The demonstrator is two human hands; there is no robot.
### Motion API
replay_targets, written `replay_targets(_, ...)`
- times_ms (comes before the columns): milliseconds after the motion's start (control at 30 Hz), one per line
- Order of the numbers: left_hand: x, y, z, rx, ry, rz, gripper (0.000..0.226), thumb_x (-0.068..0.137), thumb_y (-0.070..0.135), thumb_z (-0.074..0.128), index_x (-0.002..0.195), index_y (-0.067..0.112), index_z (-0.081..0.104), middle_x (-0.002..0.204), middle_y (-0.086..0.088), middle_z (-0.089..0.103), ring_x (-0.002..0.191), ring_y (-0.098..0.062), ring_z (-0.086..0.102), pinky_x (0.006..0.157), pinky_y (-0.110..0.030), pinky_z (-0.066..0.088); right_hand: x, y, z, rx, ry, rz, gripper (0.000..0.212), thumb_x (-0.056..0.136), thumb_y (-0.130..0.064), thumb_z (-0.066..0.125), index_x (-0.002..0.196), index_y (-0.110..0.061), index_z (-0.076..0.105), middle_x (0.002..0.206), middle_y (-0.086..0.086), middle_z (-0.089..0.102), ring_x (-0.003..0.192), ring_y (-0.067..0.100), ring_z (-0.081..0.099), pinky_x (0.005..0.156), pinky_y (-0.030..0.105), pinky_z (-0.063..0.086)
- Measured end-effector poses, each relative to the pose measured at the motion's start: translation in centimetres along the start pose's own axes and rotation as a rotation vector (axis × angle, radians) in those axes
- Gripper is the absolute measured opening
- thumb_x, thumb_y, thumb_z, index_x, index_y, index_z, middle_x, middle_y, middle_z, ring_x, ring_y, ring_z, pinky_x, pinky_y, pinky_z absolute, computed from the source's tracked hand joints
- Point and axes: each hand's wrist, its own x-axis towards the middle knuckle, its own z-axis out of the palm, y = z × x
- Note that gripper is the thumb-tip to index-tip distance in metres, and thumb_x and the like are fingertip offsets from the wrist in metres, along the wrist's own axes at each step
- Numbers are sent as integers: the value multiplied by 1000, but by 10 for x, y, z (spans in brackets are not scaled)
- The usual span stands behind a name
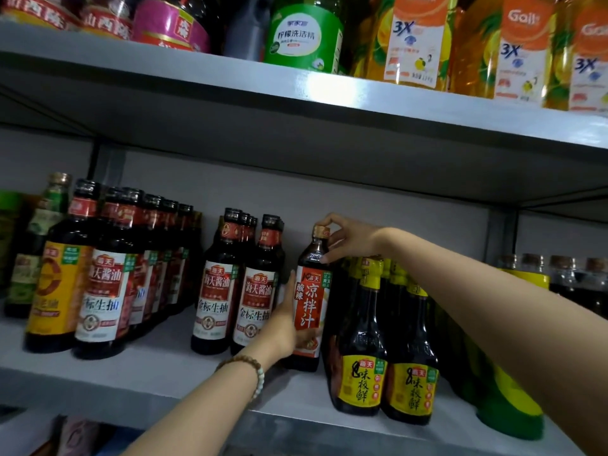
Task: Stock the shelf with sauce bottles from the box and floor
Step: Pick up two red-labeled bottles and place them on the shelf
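The sauce bottle, dark with an orange-red label, is seen upright on the middle shelf, a little back from the front edge and about halfway along its length. Its base is down at the board, though whether its full weight is set there cannot be told.

The gold cap is pinched by the right hand: the forefinger is curled over the top and the thumb is clamped against the neck just below.

The left hand is laid flat against the bottle's left side, fingers straight, together and pointing up along the label. A beaded bracelet is worn on that wrist.

The bottle is framed on both sides. Just to its left stand two rows of soy sauce bottles with red-and-white labels, and just to its right, nearer the front edge, is a cluster of yellow-labelled bottles.

On the upper shelf, a green bottle and orange bottles are lined along the front edge.
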Motion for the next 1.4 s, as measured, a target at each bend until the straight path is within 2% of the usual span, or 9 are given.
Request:
replay_targets(67, 9, 2, 1, 67, -38, -23, 108, 82, 5, 68, 146, 35, -14, 135, -4, 44, 122, -22, 47, 102, -44, 43, 5, 3, -5, -4, -30, 18, 63, 80, -27, 73, 131, -27, 36, 128, 8, 60, 118, 23, 55, 107, 41, 35)
replay_targets(200, 27, -1, 3, 100, -77, -45, 116, 79, 6, 71, 144, 31, -21, 136, -7, 44, 120, -20, 48, 101, -41, 43, 14, 9, -10, 12, -74, 60, 65, 82, -22, 71, 135, -24, 33, 130, 11, 60, 122, 24, 53, 111, 45, 31)
replay_targets(333, 37, -5, 5, 159, -71, -31, 117, 79, 10, 72, 144, 33, -23, 137, -7, 45, 122, -23, 49, 105, -47, 39, 24, 17, -8, 43, -67, 73, 66, 81, -7, 70, 136, -19, 34, 126, 14, 62, 112, 21, 57, 103, 37, 36)
replay_targets(567, 52, -19, 3, 165, -77, 8, 105, 81, 12, 70, 148, 26, -11, 137, -2, 45, 121, -22, 51, 103, -41, 42, 38, 28, -6, 55, -50, 75, 63, 82, -6, 70, 133, -20, 36, 126, 13, 62, 114, 23, 56, 97, 33, 38)
replay_targets(700, 55, -23, 3, 141, -81, 19, 114, 80, 12, 71, 144, 34, -20, 137, -7, 47, 120, -23, 52, 101, -49, 43, 41, 31, -5, 65, -39, 67, 60, 82, -6, 70, 130, -20, 38, 123, 13, 63, 109, 22, 58, 89, 28, 40)
replay_targets(833, 57, -23, 4, 150, -76, 32, 113, 80, 14, 72, 145, 31, -19, 140, -6, 45, 122, -20, 50, 104, -47, 40, 41, 30, -4, 64, -34, 68, 62, 82, -5, 70, 132, -20, 37, 123, 13, 62, 104, 20, 57, 82, 25, 43)
replay_targets(1133, 55, -27, 6, 143, -53, 7, 109, 82, 16, 70, 146, 32, -17, 140, -5, 45, 123, -21, 49, 104, -48, 40, 38, 27, -3, 77, -31, 90, 66, 81, -6, 70, 135, -20, 36, 125, 14, 62, 107, 19, 57, 98, 33, 41)
replay_targets(1300, 55, -27, 6, 147, -58, 6, 109, 82, 16, 70, 147, 29, -16, 141, -6, 44, 124, -22, 48, 105, -47, 40, 28, 23, -4, 53, -48, 110, 71, 87, -14, 65, 146, -26, 27, 136, 12, 54, 128, 25, 48, 111, 42, 32)
replay_targets(1400, 54, -29, 7, 146, -31, 8, 106, 81, 16, 71, 147, 29, -11, 141, -5, 44, 123, -21, 49, 104, -47, 41, 18, 19, -6, 29, -20, 111, 71, 89, -27, 62, 148, -28, 22, 146, 11, 43, 135, 27, 40, 112, 40, 31)
